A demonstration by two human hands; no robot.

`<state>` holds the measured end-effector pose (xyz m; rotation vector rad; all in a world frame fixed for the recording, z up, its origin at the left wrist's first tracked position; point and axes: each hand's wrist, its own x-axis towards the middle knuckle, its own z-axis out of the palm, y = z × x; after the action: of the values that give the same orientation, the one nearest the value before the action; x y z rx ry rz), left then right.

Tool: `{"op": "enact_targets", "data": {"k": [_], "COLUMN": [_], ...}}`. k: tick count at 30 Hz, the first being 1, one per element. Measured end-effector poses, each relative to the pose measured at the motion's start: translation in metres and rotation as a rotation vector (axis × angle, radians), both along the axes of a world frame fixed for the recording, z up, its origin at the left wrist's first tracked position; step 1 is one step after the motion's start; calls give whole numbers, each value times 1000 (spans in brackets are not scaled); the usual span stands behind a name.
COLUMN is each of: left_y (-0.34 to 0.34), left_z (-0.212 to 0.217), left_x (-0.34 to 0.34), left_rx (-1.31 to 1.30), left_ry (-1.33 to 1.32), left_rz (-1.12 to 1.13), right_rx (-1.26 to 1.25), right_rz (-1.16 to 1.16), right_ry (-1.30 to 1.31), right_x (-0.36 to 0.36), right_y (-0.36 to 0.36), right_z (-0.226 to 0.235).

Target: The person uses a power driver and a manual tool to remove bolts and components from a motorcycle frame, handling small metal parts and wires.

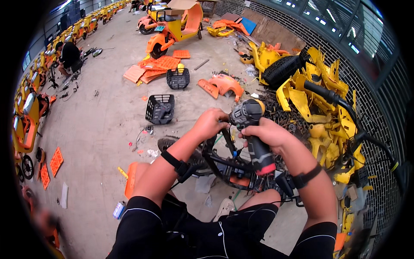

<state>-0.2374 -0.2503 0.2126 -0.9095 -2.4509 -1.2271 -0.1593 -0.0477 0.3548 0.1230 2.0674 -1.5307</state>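
My right hand (268, 135) is wrapped round the grip of a dark grey cordless drill (246, 113), whose battery base with a red edge points down toward me. Beside the drill's front end, my left hand (210, 122) has its fingers pinched together; whatever lies between them is too small or hidden to name. Below both hands, between my legs, stands a stripped black scooter frame (224, 166) with exposed wiring. Its black wheel (185, 154) sits partly behind my left forearm.
Yellow body panels (302, 101) are heaped along the brick wall at right. Black handlebars (332, 97) rise there. Two black baskets (160, 108) (178, 78), orange panels (153, 67) and an orange-yellow scooter (181, 26) stand ahead. Another person (69, 56) crouches far left near rows of scooters.
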Motion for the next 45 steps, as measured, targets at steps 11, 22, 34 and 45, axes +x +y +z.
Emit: {"op": "enact_targets", "data": {"k": [11,22,34,45], "left_y": [9,17,18,14], "left_z": [-83,-97,-95,-94], "left_x": [-111,-117,-102,-98], "left_rx": [164,105,159,93], "left_ry": [-154,-234,-31,4], "left_rz": [-41,13,41,72], "right_rx": [116,134,95,149], "right_rz": [-42,-25,-22,39], "right_ry": [-85,-115,-151,-96], "right_x": [-131,-157,-157,-146], "right_y": [-18,-13,-7,-11], "right_z": [-46,-62,-59,-58]}}
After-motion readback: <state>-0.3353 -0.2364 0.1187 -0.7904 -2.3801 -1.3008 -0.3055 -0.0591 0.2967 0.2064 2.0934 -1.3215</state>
